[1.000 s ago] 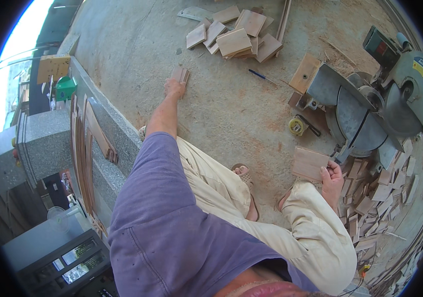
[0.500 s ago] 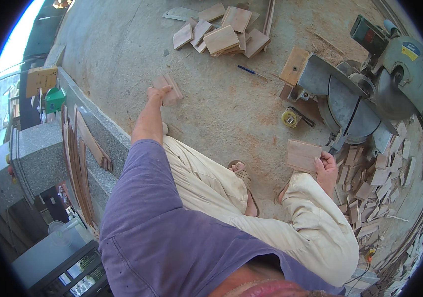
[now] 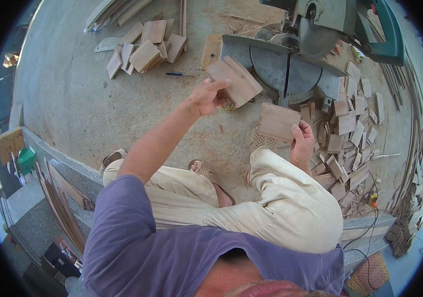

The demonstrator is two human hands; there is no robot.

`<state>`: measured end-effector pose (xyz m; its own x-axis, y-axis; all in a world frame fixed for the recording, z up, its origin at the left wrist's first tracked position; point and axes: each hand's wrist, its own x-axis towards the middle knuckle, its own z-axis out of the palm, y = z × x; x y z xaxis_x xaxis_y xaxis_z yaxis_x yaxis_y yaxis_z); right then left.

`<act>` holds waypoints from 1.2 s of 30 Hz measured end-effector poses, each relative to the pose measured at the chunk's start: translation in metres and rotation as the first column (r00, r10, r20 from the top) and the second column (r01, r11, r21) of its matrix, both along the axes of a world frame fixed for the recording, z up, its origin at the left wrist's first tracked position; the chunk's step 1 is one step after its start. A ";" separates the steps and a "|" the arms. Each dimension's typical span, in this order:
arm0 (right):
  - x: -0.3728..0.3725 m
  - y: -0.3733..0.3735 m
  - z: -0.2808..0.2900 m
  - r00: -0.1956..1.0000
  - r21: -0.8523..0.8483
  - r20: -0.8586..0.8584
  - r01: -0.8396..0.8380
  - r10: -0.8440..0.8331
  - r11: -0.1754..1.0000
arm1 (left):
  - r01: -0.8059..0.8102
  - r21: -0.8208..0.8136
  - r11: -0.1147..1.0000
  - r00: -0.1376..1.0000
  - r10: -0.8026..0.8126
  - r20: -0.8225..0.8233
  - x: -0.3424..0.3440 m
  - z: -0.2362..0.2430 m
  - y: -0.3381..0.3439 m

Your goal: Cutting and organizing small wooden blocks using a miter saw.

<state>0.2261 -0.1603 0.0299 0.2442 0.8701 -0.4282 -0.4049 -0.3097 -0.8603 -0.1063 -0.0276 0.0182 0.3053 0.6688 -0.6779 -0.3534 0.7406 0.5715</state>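
Observation:
My left hand [image 3: 210, 96] is closed on a flat wooden board [image 3: 236, 79], thumb on top, raised in front of the miter saw [image 3: 290, 64]. The board's long edges look stepped. Lower and to the right, my right hand [image 3: 302, 140] pinches a second short wooden board [image 3: 276, 122] by its right end, above my right knee and sandal. The two boards are apart, side by side. A yellow tape measure [image 3: 228, 106] is mostly hidden under the left-hand board. The saw's blade stands raised over its round grey table.
Short boards [image 3: 147, 52] lie piled at the far left, with a blue pen [image 3: 180, 74] near them. Heaped wooden offcuts [image 3: 350, 133] cover the floor at right. A black cable [image 3: 371, 227] runs at lower right. Wood strips [image 3: 60, 198] lean on a stone ledge at left.
My left hand has brought its board up from the floor at left, rightward toward the saw. My right hand still holds its board. The whole view has swung to the right.

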 end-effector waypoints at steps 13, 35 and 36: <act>0.041 0.031 -0.005 0.987 0.019 0.071 0.140 -0.141 0.990 | 0.189 0.307 0.933 0.736 0.072 -0.673 0.120 0.005 -0.002; -0.014 0.127 -0.012 0.054 0.043 0.998 -0.576 -0.014 0.816 | 0.636 0.658 0.403 0.372 0.587 -0.719 0.104 -0.007 0.005; -0.014 0.133 -0.016 0.028 -0.008 0.999 -0.562 0.028 0.827 | 0.636 0.657 0.405 0.373 0.583 -0.721 0.104 -0.009 0.010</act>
<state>0.2117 -0.0274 0.0136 -0.1285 0.9669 0.2205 0.8737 0.2155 -0.4361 -0.0022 -0.0180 0.0093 0.0814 0.9264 0.3678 0.7250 -0.3082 0.6159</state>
